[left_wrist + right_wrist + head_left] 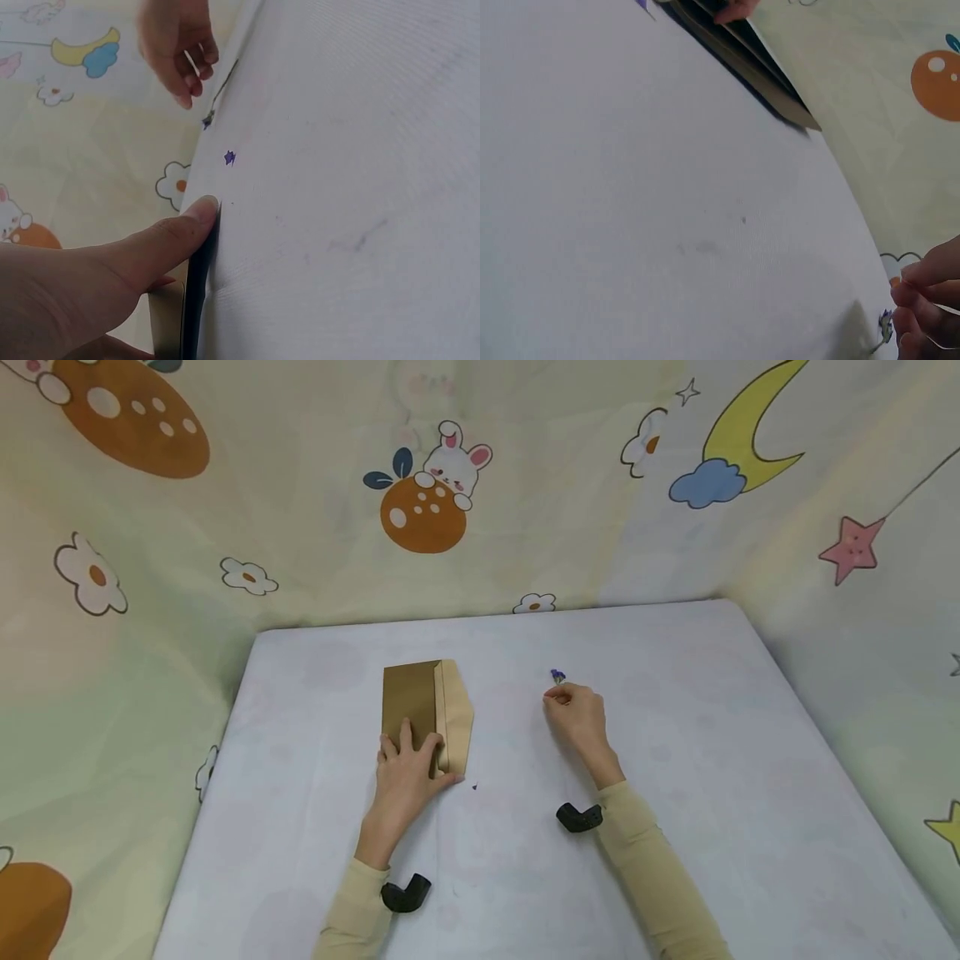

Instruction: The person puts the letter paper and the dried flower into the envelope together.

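A gold-brown envelope (408,697) lies on the table, its paler pointed flap (455,714) unfolded to the right. My left hand (405,777) rests on its lower part with fingers spread, the thumb by the flap's near end. In the left wrist view, that thumb (169,238) lies along the envelope's edge. To the right, a small purple flower sprig (558,676) lies with its thin stem on the table. Just above it hovers my right hand (581,718), fingers loosely bent; the left wrist view shows a gap between them and the sprig.
A loose purple petal (229,157) lies on the white table (510,860) near the envelope. Black wrist-camera mounts (406,893) sit on both sleeves. Patterned cloth (315,485) hangs behind the table and along its sides.
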The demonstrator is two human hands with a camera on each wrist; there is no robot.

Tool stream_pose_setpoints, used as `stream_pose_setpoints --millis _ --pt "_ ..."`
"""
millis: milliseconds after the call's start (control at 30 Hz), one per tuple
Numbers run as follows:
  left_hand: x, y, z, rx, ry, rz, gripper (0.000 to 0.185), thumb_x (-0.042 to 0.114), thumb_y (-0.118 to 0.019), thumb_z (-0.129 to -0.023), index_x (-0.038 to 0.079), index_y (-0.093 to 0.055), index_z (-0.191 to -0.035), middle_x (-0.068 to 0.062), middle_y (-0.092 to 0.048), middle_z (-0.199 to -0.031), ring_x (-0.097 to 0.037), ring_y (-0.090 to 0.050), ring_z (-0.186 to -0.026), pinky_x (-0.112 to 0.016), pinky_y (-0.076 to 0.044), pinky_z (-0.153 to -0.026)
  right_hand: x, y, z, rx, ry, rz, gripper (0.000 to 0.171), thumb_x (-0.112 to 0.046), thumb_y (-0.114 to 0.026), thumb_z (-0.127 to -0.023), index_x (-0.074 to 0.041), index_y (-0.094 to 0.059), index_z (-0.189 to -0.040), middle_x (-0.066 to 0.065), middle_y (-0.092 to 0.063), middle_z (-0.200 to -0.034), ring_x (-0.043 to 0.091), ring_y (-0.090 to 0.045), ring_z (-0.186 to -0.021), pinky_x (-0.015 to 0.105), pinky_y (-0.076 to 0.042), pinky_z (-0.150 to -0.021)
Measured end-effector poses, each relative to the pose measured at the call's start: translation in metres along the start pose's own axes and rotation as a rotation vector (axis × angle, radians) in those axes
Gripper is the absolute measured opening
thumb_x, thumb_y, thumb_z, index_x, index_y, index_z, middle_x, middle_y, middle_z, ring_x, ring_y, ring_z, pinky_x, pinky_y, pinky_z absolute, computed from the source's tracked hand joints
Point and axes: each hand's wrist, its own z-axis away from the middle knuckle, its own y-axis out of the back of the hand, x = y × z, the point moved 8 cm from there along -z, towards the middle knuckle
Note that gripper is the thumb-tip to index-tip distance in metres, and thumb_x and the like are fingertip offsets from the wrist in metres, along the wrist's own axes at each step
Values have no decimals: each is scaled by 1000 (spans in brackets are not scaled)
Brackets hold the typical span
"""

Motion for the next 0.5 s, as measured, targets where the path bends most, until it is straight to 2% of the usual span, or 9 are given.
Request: stream_pose_setpoints --millis 233,367,500 --pt "0 2 0 -8 6 2 65 54 -84 -81 19 -59 -129 -38 -32 -156 -75 -30 -134 -76 -39 -102 28 9 -10 -1 -111 31 27 -19 -65 -97 -2 -72 -117 19 -75 -107 35 -71 -93 42 -54 -75" --pt "1 4 0 -9 9 10 64 53 -84 -81 18 -59 -128 -38 -32 -156 -75 -30 -134 -76 -38 -103 32 7 -17 -19 -116 72 30 -21 -64 -96 -2 -71 -119 19 -75 -111 36 -71 -96 47 -54 -78" --pt "2 5 0 -11 0 5 63 53 -83 -81 18 -60 -128 -39 -32 -155 -75 -31 -133 -76 -38 -102 32 7 -20 -12 -112 106 30 -24 -64 -96 -1 -71 -114 19 -75 -108 36 -71 -92 48 -55 -76"
